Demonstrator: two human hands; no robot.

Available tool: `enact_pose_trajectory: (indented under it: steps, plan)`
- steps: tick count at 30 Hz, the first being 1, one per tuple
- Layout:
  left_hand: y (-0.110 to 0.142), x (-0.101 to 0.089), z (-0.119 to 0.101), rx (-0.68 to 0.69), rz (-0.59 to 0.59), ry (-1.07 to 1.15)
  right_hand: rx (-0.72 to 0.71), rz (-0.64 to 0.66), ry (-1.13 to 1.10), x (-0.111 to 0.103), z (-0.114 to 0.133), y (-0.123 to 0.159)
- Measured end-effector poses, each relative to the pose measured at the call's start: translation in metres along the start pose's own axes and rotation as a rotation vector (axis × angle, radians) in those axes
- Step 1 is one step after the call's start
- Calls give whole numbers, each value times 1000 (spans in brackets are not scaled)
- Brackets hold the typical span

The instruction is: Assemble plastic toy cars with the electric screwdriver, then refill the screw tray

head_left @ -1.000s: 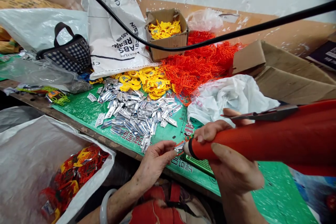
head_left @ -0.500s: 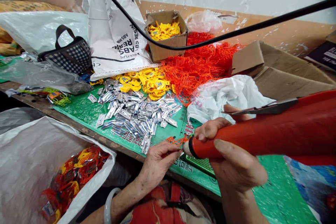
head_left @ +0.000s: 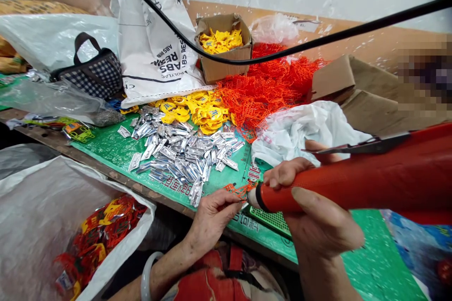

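Note:
My right hand (head_left: 318,216) wraps round a red electric screwdriver (head_left: 353,183) with a black band, a pale nose and a metal lever on top. Its nose points left, towards the fingertips of my left hand (head_left: 215,218). Those fingers are pinched together beside an orange plastic frame piece (head_left: 240,190) lying at the tool's tip. Whatever small thing is between them is mostly hidden. Partly under the screwdriver's nose lies a green perforated tray (head_left: 270,220). Farther left spreads a heap of small silver parts (head_left: 183,155).
Yellow plastic parts (head_left: 208,110) and tangled orange frames (head_left: 268,87) are piled behind. A cardboard box (head_left: 224,70) holds more yellow pieces. A black cable (head_left: 243,62) hangs across the view. A white sack (head_left: 141,225) with red and yellow items stands at front left.
The screwdriver and my right hand have shifted slightly right, drawing its nose a little away from my left fingertips. My left hand stays nearly still, still pinched.

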State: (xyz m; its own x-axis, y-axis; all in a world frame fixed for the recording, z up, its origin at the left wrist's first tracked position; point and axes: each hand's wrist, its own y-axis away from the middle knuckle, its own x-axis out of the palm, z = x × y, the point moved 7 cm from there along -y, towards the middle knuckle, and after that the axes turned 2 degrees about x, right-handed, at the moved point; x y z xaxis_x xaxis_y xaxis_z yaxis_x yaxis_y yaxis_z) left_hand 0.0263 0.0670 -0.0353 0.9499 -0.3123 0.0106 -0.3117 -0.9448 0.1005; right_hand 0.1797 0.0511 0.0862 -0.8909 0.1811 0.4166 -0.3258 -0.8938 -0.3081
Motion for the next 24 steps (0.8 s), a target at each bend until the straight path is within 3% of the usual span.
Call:
enact_pose_trajectory:
  steps: [15, 21, 24]
  plan:
    - [0, 3, -7, 105, 6, -131, -2, 66, 31, -1, -2, 3]
    - [0, 3, 1, 152, -8, -187, -5, 24, 5, -5, 0, 3]
    - [2, 1, 1, 288, -19, -301, -6, -4, -12, -5, 1, 1]
